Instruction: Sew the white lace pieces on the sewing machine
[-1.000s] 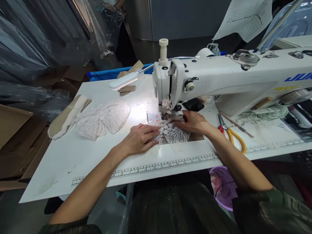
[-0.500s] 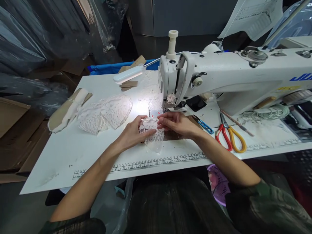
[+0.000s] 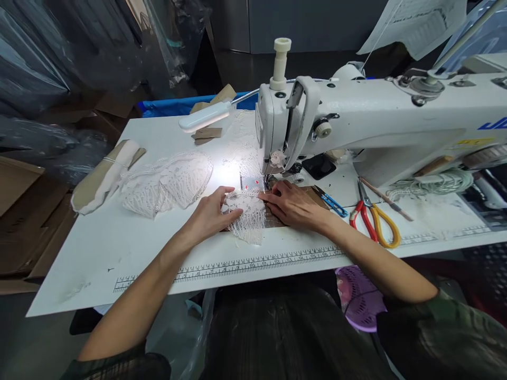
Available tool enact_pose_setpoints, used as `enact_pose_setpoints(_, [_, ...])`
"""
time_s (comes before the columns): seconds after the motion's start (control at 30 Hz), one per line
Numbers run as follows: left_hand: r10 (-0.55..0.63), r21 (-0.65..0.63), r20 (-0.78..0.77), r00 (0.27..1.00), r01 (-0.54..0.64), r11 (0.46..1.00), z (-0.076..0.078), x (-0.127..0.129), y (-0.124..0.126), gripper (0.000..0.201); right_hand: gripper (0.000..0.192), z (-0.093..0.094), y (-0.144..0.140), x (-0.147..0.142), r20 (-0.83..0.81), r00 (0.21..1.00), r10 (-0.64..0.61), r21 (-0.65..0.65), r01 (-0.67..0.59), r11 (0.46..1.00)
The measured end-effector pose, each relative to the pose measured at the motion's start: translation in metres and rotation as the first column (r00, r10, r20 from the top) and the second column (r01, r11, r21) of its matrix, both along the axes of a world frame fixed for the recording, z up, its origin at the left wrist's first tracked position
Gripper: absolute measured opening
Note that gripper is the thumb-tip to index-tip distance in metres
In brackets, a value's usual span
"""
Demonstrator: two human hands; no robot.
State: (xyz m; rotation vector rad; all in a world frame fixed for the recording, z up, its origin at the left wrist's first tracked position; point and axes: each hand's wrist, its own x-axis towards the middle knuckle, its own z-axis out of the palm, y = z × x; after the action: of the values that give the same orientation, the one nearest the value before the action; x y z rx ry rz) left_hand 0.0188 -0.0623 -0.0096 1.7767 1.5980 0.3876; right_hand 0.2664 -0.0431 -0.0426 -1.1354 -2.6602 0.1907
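A white lace piece (image 3: 247, 219) lies in front of the sewing machine's needle area, its lower end hanging loosely over a brown strip. My left hand (image 3: 209, 212) holds its left edge, thumb on top of the lace and forefinger along the upper corner. On the other side, the bent fingers of my right hand (image 3: 293, 206) grip the upper right edge, close to the presser foot (image 3: 268, 180). Behind the lace is the metal needle plate (image 3: 252, 183) with red marks. The white sewing machine (image 3: 336, 111) stands just beyond my right hand.
More white lace (image 3: 168, 182) lies to the left, beside a tied beige bundle (image 3: 106, 177). Blue thread snips (image 3: 331, 201) and red-and-yellow-handled scissors (image 3: 374, 216) rest at right. A lamp (image 3: 206, 117) shines from behind. A printed ruler (image 3: 237, 265) runs along the front edge.
The lace piece has been lowered flatter onto the machine bed. My right hand has turned palm-down and moved slightly right along its edge; my left hand has shifted slightly left.
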Motion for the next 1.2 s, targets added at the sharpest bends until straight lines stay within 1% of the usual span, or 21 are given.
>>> enact_pose_setpoints(0.1, [0.032,-0.011,0.013,0.999,-0.032,0.999,-0.002,0.001,0.000,0.064,0.038,-0.001,0.004,0.005,-0.103,0.994,0.021,-0.049,-0.026,0.998])
enact_pose_setpoints(0.2, [0.052,0.004,0.046,0.998,-0.052,0.999,-0.005,0.002,0.001,0.067,0.037,-0.007,0.003,0.010,-0.228,0.973,0.030,-0.077,-0.049,0.996])
enact_pose_setpoints(0.37, [0.102,0.020,0.164,0.981,-0.107,0.994,-0.008,0.008,0.002,0.072,0.032,-0.019,0.001,0.014,-0.313,0.949,0.047,-0.083,-0.076,0.994])
enact_pose_setpoints(0.57, [0.125,-0.004,0.107,0.986,-0.125,0.992,-0.003,0.012,0.001,0.071,0.032,-0.020,-0.001,0.014,-0.304,0.952,0.038,-0.062,-0.060,0.996])
enact_pose_setpoints(0.67, [0.140,-0.047,0.146,0.979,-0.135,0.990,-0.002,0.011,0.002,0.074,0.032,-0.019,-0.002,0.013,-0.306,0.952,0.022,-0.061,-0.042,0.997])
enact_pose_setpoints(0.83, [0.187,-0.099,0.209,0.960,-0.169,0.981,-0.003,0.011,0.004,0.072,0.034,-0.022,-0.002,0.014,-0.391,0.920,-0.022,-0.117,-0.025,0.993])
enact_pose_setpoints(0.97, [0.208,-0.125,0.234,0.950,-0.183,0.975,-0.002,0.012,0.004,0.068,0.033,-0.022,-0.001,0.014,-0.377,0.926,-0.017,-0.111,-0.027,0.993])
enact_pose_setpoints(1.1, [0.212,-0.146,0.251,0.944,-0.179,0.973,-0.003,0.011,0.005,0.070,0.034,-0.022,-0.001,0.012,-0.354,0.935,0.001,-0.085,-0.033,0.996])
enact_pose_setpoints(1.2, [0.209,-0.131,0.259,0.943,-0.181,0.975,-0.005,0.009,0.005,0.070,0.034,-0.023,-0.002,0.013,-0.348,0.937,0.006,-0.084,-0.037,0.996])
